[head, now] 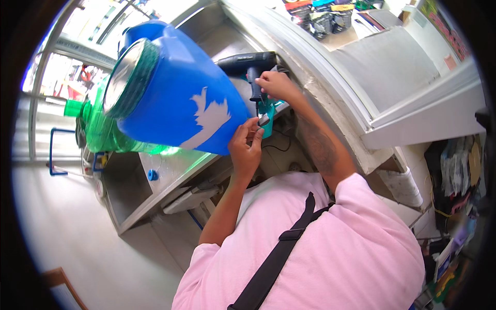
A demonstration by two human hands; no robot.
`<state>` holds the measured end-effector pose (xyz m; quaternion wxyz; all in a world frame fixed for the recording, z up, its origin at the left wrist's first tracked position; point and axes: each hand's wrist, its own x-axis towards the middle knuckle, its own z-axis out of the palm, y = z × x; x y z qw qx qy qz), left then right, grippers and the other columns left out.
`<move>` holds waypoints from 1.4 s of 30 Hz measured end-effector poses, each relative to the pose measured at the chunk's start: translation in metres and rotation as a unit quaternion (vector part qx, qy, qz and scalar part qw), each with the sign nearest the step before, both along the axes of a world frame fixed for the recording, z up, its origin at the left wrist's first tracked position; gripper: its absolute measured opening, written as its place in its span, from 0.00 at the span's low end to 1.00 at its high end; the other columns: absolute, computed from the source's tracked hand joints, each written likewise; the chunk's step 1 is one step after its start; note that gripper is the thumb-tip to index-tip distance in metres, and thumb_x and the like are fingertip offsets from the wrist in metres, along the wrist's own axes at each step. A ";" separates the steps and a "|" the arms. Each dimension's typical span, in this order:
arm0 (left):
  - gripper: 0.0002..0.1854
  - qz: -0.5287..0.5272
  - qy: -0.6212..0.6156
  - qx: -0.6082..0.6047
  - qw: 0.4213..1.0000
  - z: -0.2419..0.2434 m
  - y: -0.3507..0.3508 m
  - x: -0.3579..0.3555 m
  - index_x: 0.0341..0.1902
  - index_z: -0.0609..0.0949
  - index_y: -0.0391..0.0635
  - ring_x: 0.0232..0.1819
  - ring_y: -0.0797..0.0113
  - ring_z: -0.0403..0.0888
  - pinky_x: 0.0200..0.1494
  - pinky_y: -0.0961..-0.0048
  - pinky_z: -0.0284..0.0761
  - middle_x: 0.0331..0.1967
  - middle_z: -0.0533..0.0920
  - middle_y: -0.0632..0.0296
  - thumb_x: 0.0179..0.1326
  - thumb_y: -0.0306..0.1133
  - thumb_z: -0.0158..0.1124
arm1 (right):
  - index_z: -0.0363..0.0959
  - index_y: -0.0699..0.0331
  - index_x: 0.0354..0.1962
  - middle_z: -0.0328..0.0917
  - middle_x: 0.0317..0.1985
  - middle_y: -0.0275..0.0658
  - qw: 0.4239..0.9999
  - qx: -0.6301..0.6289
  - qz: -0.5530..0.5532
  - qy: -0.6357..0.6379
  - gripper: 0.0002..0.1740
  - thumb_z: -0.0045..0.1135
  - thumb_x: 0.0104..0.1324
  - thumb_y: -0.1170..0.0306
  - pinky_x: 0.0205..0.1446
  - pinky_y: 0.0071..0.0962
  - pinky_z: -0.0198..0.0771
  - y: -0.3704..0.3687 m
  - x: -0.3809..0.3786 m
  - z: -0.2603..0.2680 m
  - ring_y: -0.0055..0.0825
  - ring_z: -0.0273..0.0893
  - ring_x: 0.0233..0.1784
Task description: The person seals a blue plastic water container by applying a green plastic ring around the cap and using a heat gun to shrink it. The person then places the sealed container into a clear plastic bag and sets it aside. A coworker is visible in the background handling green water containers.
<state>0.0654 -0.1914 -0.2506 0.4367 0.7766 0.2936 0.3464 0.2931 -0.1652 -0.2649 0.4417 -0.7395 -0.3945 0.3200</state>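
Observation:
A large blue plastic drum [182, 89] with a green-rimmed lid [131, 77] lies tilted on the metal counter, a torn pale sticker [211, 124] on its side. My left hand [246, 145] pinches a small silvery piece [264, 119], which I cannot identify, beside the drum's base. Just above it, my right hand [277, 85] is raised with bent fingers by the handle of a black hot air gun [248, 62]; whether it touches the handle is unclear. A teal plastic piece [269, 128] hangs under the gun, at the counter's edge.
Green plastic bottles [112, 128] lie left of the drum. A blue ring-shaped part [152, 174] rests on the metal counter [170, 166]. Behind the drum is a steel basin [211, 27]. A raised ledge [329, 104] runs along the right, and a cable [285, 145] hangs below the gun.

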 end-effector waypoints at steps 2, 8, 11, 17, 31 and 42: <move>0.13 0.022 -0.058 -0.072 0.996 0.008 -0.007 -0.009 0.51 0.83 0.41 0.40 0.74 0.81 0.44 0.77 0.77 0.37 0.83 0.63 0.64 0.25 0.67 | 0.79 0.64 0.39 0.84 0.28 0.36 0.997 0.011 0.021 0.078 0.23 0.54 0.69 0.51 0.37 0.25 0.77 -0.018 -0.011 0.005 0.23 0.82 0.29; 0.11 0.014 -0.111 -0.141 0.984 0.014 -0.015 -0.032 0.51 0.83 0.40 0.43 0.79 0.79 0.47 0.80 0.76 0.39 0.82 0.67 0.65 0.25 0.67 | 0.81 0.65 0.37 0.83 0.32 0.33 0.921 0.129 0.331 0.161 0.16 0.66 0.64 0.59 0.48 0.24 0.72 -0.097 -0.046 0.021 0.19 0.79 0.39; 0.11 -0.026 -0.120 -0.130 0.984 0.000 -0.012 -0.025 0.50 0.83 0.40 0.41 0.75 0.80 0.46 0.78 0.76 0.42 0.82 0.64 0.66 0.25 0.66 | 0.82 0.65 0.37 0.83 0.33 0.32 0.931 -0.069 0.339 0.117 0.14 0.69 0.61 0.63 0.45 0.26 0.72 -0.122 -0.042 0.020 0.20 0.78 0.39; 0.10 -0.129 0.153 0.206 0.958 -0.041 0.011 0.035 0.45 0.82 0.39 0.47 0.55 0.81 0.51 0.62 0.76 0.52 0.80 0.47 0.61 0.28 0.65 | 0.81 0.64 0.37 0.82 0.31 0.52 0.963 0.096 -0.132 -0.215 0.17 0.61 0.65 0.57 0.42 0.38 0.73 -0.101 -0.009 0.045 0.48 0.82 0.38; 0.10 -0.105 0.321 0.435 0.835 -0.093 0.048 0.084 0.36 0.75 0.49 0.38 0.59 0.81 0.38 0.63 0.77 0.33 0.81 0.60 0.50 0.27 0.65 | 0.79 0.59 0.51 0.82 0.48 0.54 0.930 -0.062 -0.108 -0.345 0.30 0.53 0.66 0.42 0.59 0.47 0.73 0.065 0.051 0.083 0.50 0.80 0.56; 0.18 -0.134 0.083 0.076 0.985 -0.029 -0.015 -0.049 0.51 0.81 0.41 0.35 0.55 0.79 0.38 0.63 0.75 0.33 0.78 0.54 0.54 0.23 0.61 | 0.76 0.63 0.49 0.80 0.49 0.46 0.872 0.116 -0.173 -0.444 0.31 0.68 0.58 0.48 0.55 0.43 0.76 0.097 0.052 0.034 0.45 0.80 0.52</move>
